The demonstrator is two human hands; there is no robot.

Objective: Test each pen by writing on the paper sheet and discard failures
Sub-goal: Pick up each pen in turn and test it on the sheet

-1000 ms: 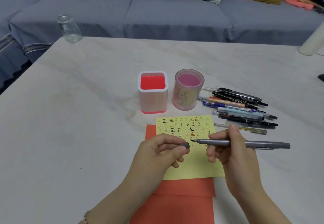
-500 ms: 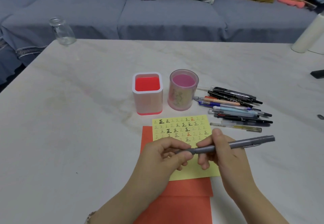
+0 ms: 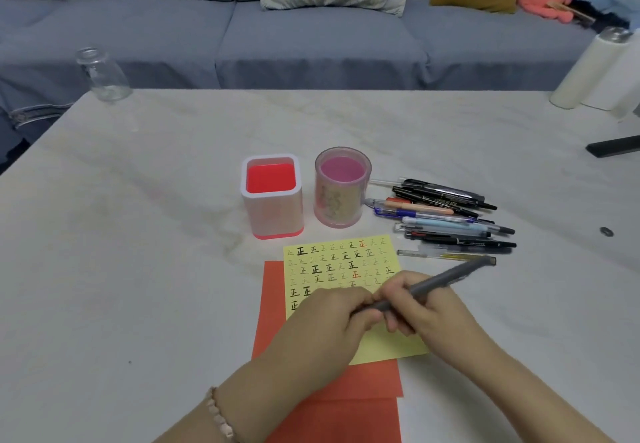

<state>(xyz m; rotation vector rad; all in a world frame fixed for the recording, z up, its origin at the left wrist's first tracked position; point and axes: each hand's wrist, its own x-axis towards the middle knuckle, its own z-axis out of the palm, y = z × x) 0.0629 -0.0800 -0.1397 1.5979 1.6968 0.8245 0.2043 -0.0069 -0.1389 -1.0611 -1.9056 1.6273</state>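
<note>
1. The step in hand seems to concern the cap at the writing end of the slim grey pen (image 3: 440, 281). The left hand (image 3: 322, 321) curls its fingers around that end, so the tip is hidden and I cannot tell whether a cap is going on or coming off.
2. To do it well, I judge that the two hands should push or pull straight along the barrel, without bending it, and keep the tip away from the skin.
3. The right hand (image 3: 426, 307) grips the barrel near its front, with the fingers closed around it. The rear end points toward 2 o'clock, raised above the pale marble worktop (image 3: 156, 234).
4. Both hands meet over the lower half of the yellow paper sheet (image 3: 346, 262), which carries rows of characters and lies on an orange-red paper (image 3: 273, 304).
5. The sheet lies at 6 o'clock from the round pink cup (image 3: 341, 188). The heap of other pens (image 3: 446, 221) lies at 3 o'clock from this cup, well apart from both hands.
</note>
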